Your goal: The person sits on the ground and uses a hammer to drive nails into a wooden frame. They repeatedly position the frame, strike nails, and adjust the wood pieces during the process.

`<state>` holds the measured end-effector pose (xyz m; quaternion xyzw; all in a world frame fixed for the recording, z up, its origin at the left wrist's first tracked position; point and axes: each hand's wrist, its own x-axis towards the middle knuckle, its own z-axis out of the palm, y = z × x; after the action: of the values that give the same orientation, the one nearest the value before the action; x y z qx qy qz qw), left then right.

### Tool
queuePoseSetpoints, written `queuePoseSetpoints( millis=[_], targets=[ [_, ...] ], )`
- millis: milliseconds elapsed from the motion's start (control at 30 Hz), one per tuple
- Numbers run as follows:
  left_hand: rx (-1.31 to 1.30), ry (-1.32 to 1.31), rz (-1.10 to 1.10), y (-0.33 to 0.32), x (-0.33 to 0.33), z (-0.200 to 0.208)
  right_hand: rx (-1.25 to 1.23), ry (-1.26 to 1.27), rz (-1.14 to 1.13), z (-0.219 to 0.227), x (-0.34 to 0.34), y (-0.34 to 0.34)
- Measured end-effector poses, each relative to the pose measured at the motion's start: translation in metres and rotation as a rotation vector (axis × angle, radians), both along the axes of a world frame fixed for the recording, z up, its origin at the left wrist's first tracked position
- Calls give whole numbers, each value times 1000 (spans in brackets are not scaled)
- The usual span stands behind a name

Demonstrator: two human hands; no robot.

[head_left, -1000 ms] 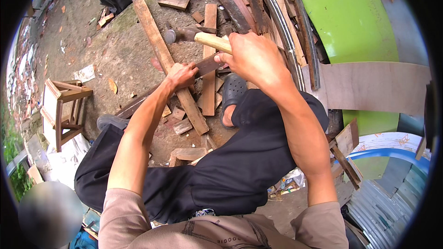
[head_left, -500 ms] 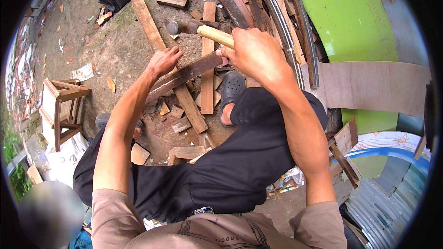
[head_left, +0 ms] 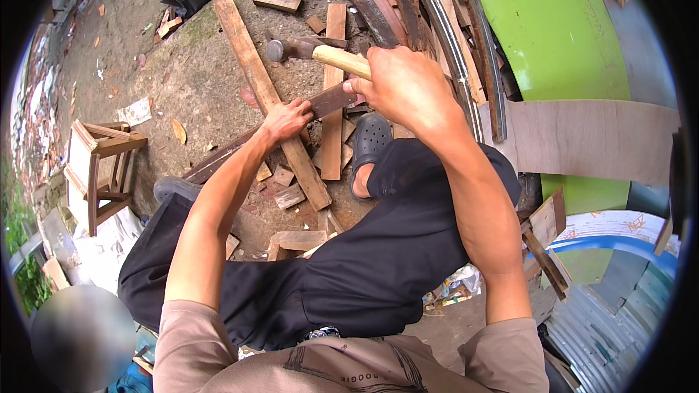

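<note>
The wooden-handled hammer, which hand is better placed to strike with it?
Likely the right hand: it grips the wooden-handled hammer. The left hand presses on the dark wooden strip.

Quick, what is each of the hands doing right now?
Left hand: closed down on the dark wooden strip, pinning it across the long plank.
Right hand: closed around the wooden handle of the hammer.

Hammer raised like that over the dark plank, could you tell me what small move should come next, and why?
Probably a short downward blow. The right hand holds the hammer lifted above the dark plank, while the left hand steadies that plank where it crosses the long board.
</note>
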<state>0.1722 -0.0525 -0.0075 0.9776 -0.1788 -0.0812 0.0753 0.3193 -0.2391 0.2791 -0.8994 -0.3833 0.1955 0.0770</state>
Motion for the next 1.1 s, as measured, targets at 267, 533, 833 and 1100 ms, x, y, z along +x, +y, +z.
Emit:
queuePoseSetpoints(
  millis=[267, 533, 833, 1100],
  targets=[
    [-158, 11, 422, -35, -4, 8, 11, 6, -4, 1, 2, -1],
    [-64, 169, 596, -52, 18, 20, 0, -26, -31, 2, 5, -8],
    [76, 331, 626, -66, 31, 26, 39, -22, -41, 3, 7, -12],
    [19, 252, 579, -61, 27, 19, 19, -21, -50, 5, 9, -15]
  ],
)
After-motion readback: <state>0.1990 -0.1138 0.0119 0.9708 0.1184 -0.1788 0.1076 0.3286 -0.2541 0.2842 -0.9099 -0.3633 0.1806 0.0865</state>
